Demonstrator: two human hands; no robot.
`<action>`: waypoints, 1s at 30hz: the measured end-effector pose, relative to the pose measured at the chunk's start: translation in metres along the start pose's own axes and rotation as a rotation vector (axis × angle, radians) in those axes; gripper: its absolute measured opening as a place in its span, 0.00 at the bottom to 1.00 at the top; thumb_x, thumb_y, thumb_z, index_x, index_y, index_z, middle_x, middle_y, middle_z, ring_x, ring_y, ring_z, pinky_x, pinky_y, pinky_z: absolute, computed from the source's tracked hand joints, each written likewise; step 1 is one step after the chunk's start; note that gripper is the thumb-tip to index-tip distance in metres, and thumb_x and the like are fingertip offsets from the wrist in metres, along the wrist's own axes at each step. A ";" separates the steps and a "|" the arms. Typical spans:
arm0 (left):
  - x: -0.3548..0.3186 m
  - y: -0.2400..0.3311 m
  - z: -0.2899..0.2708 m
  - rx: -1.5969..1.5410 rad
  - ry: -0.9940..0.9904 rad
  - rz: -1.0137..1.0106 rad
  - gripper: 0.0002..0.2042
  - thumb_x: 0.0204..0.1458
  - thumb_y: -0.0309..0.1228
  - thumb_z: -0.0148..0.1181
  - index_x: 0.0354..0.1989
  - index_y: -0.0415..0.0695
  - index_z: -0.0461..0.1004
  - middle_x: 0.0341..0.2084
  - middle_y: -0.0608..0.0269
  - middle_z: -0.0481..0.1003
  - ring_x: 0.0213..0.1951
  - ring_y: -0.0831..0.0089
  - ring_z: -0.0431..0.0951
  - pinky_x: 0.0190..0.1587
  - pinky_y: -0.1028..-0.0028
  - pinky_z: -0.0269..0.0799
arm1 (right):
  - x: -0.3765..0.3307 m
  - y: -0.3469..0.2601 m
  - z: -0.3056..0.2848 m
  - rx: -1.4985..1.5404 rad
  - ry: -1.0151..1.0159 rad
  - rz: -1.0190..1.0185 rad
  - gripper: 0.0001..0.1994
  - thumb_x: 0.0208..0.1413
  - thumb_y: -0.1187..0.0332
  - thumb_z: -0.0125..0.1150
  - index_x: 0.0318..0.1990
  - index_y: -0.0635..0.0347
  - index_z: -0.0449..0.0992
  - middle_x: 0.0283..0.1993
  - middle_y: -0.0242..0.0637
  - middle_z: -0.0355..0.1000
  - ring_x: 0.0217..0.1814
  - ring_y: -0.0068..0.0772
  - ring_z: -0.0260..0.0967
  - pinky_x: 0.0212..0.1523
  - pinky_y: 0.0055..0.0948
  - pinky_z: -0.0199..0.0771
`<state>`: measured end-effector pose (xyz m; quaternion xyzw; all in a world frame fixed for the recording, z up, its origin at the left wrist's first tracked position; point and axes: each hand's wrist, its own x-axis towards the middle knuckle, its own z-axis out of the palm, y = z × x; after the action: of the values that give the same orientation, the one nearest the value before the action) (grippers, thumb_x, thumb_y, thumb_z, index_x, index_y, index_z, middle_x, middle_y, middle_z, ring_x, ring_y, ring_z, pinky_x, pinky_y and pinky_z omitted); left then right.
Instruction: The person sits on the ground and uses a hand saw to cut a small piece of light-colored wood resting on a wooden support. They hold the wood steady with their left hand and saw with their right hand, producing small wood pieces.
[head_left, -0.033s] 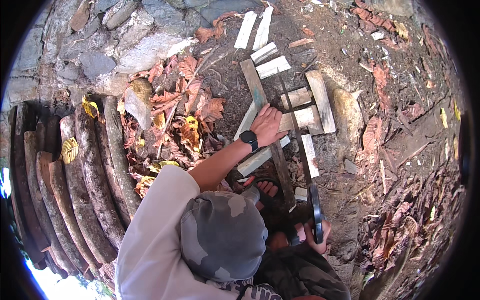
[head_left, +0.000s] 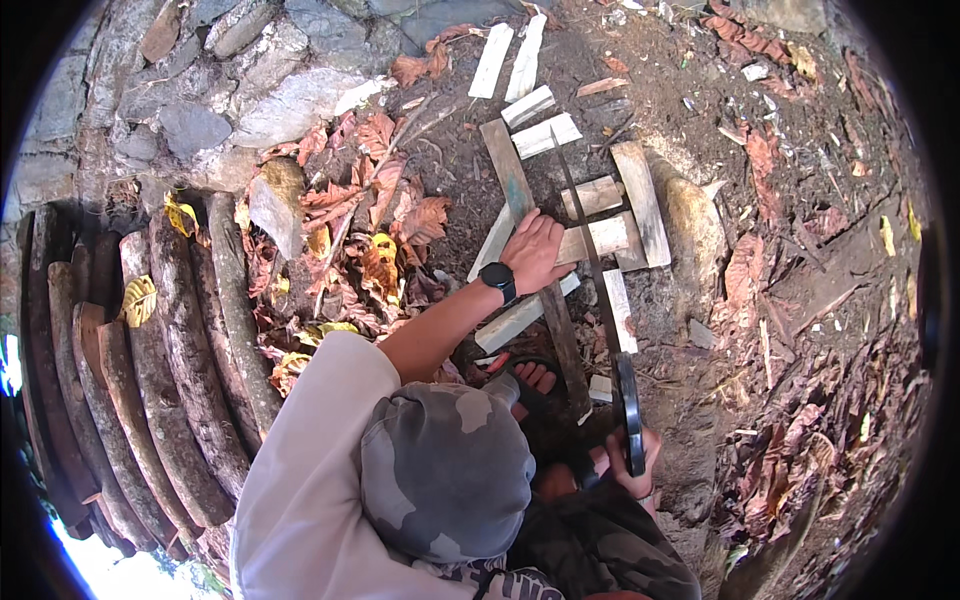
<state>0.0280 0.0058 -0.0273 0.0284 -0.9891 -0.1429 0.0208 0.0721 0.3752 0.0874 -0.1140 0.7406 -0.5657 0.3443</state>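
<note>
My left hand [head_left: 533, 250], with a dark watch on its wrist, is closed over the end of a light, short piece of wood [head_left: 612, 236]. That piece lies across a long weathered plank [head_left: 563, 335], which runs under the same hand. My right hand [head_left: 640, 462], lower down, grips the black handle of a handsaw [head_left: 627, 400]. The long, thin blade points away from me and crosses the light piece, just right of my left hand. How deep the teeth sit cannot be seen. A round stub of wood [head_left: 592, 198] lies beyond it, beside the blade.
Cut pale wood pieces [head_left: 545, 137] lie scattered around the plank, with a board [head_left: 641, 203] at the right. Logs [head_left: 190, 340] are stacked at left, below a stone wall [head_left: 270, 95]. Dry leaves [head_left: 385, 205] cover the ground between. A sandalled foot [head_left: 537, 376] is near the plank.
The handsaw and my right hand have slid slightly forward, away from me. My left hand and the wood under it have kept their place.
</note>
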 end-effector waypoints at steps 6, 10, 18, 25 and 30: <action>0.002 0.003 -0.005 -0.019 -0.040 -0.041 0.29 0.51 0.47 0.69 0.46 0.33 0.68 0.43 0.44 0.72 0.56 0.48 0.71 0.72 0.52 0.53 | -0.018 0.037 -0.004 -0.140 0.015 -0.247 0.07 0.46 0.78 0.67 0.24 0.61 0.73 0.17 0.37 0.68 0.17 0.30 0.67 0.23 0.33 0.67; -0.001 0.001 0.001 -0.002 0.004 -0.011 0.29 0.51 0.47 0.69 0.47 0.33 0.67 0.44 0.43 0.72 0.56 0.47 0.70 0.72 0.52 0.53 | -0.074 0.069 -0.029 -0.228 0.013 -0.087 0.08 0.43 0.72 0.72 0.25 0.60 0.75 0.18 0.36 0.68 0.20 0.30 0.69 0.25 0.30 0.68; 0.002 0.004 -0.003 -0.024 -0.047 -0.030 0.29 0.50 0.46 0.70 0.47 0.32 0.68 0.44 0.43 0.72 0.56 0.47 0.71 0.72 0.52 0.53 | 0.012 0.011 0.006 -0.066 0.001 -0.055 0.05 0.48 0.79 0.66 0.26 0.61 0.74 0.19 0.36 0.70 0.20 0.30 0.71 0.24 0.33 0.69; 0.002 0.005 -0.005 -0.016 -0.019 -0.034 0.29 0.51 0.46 0.70 0.47 0.32 0.67 0.46 0.42 0.72 0.57 0.46 0.70 0.71 0.51 0.53 | -0.071 0.066 -0.029 -0.126 0.034 -0.084 0.07 0.46 0.76 0.69 0.26 0.61 0.75 0.19 0.36 0.70 0.20 0.30 0.68 0.24 0.32 0.66; -0.002 0.003 -0.001 -0.016 -0.038 -0.025 0.29 0.52 0.46 0.69 0.47 0.32 0.67 0.45 0.42 0.72 0.57 0.46 0.71 0.71 0.51 0.53 | -0.048 0.050 -0.028 -0.156 -0.022 -0.136 0.05 0.48 0.77 0.66 0.25 0.62 0.74 0.20 0.39 0.72 0.20 0.31 0.72 0.24 0.31 0.70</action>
<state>0.0295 0.0089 -0.0257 0.0381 -0.9878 -0.1513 0.0002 0.1003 0.4404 0.0629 -0.1967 0.7693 -0.5270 0.3030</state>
